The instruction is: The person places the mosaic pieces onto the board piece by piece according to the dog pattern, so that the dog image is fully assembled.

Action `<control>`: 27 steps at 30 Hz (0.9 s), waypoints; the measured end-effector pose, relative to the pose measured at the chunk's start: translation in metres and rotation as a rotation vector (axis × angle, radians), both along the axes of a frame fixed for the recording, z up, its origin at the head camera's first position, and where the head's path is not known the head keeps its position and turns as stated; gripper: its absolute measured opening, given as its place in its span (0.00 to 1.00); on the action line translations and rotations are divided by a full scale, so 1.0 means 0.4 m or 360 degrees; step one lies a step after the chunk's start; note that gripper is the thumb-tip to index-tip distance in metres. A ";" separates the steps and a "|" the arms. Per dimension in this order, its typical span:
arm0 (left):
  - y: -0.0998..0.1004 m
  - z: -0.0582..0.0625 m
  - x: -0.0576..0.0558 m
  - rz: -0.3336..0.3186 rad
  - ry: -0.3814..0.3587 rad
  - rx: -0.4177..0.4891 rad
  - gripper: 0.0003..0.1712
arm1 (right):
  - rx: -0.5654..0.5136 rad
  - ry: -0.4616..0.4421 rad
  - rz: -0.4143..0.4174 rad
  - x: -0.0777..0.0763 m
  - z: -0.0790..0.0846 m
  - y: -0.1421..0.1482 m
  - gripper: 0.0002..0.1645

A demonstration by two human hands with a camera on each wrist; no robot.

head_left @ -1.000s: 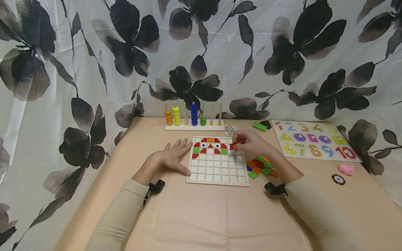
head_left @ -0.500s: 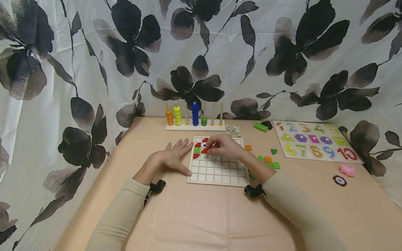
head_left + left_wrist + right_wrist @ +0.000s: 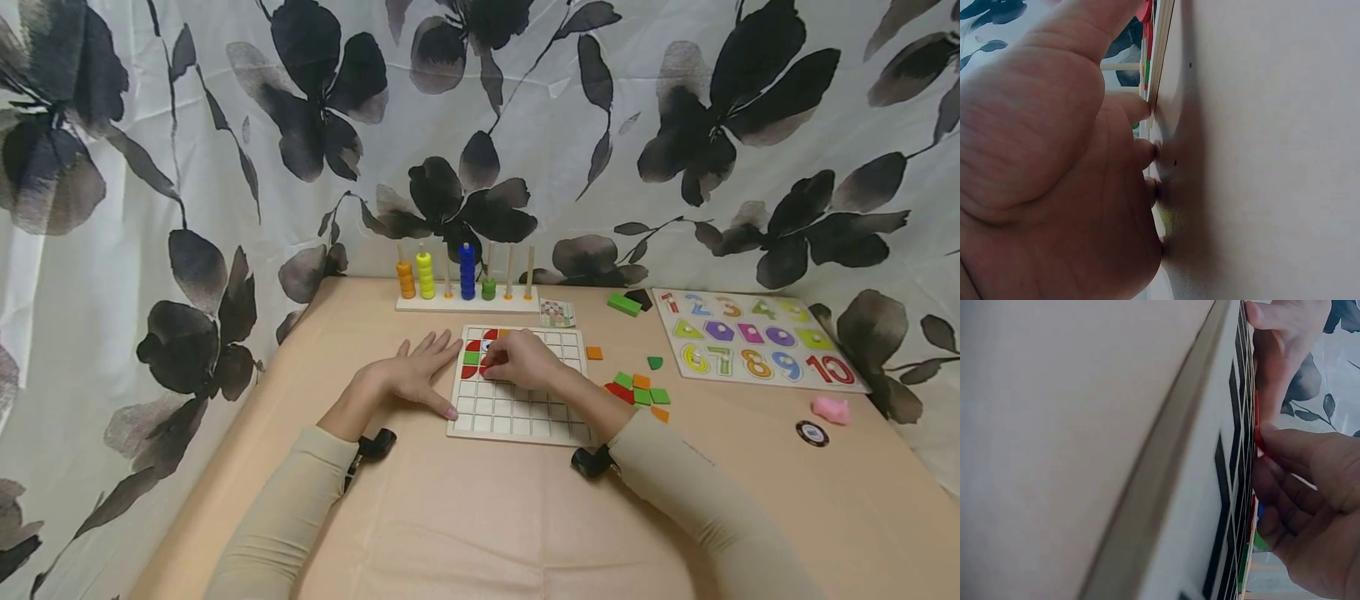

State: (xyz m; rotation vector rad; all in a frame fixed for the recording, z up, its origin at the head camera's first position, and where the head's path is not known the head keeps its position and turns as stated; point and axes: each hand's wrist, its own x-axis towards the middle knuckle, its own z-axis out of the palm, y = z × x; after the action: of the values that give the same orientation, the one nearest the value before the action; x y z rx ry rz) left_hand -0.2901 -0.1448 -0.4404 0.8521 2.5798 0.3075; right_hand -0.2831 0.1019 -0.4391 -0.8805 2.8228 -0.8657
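Pinching a small red piece (image 3: 1258,434) between thumb and fingertips of the right hand (image 3: 521,360), low over the upper left part of the white grid board (image 3: 502,422). Reaching in from the lower right, with the right forearm slanted up and leftward across the board's right edge, and curling the remaining fingers in toward the palm. Laying the left hand (image 3: 405,377) palm down beside the board, with fingers straight and spread on the bench (image 3: 480,517) and with the thumb stretched to the near left corner. Covering most of the upper middle squares with the right hand, hence an orange piece (image 3: 504,332) only partly visible. Cannot tell whether the pinched red piece touches the board or hangs just clear: seen nearly edge-on in the right wrist view, and mostly hidden by fingers from above. Also hiding, behind the right wrist and sleeve, a stretch of the board's right edge and part of the loose tiles (image 3: 642,397). Cutting off the left thumb at the top of the left wrist view, with fingers largely out of sight behind the palm.
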 end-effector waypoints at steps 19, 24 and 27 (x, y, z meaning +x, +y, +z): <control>-0.001 -0.006 -0.001 -0.0006 0.0007 -0.0004 0.75 | 0.0271 0.0232 0.0150 0.022 0.005 -0.001 0.08; 0.001 -0.001 -0.001 -0.0001 -0.0004 0.0011 0.75 | 0.0224 0.0271 0.0229 0.022 0.004 0.013 0.08; 0.001 0.000 0.000 0.0004 -0.0004 0.0010 0.75 | 0.0194 0.0301 0.0222 0.018 -0.002 0.015 0.08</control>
State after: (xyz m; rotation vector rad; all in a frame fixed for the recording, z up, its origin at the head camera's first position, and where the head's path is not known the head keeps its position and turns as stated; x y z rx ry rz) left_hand -0.2901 -0.1446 -0.4404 0.8505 2.5789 0.3173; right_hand -0.2759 0.1078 -0.4400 -1.1817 2.8876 -0.6162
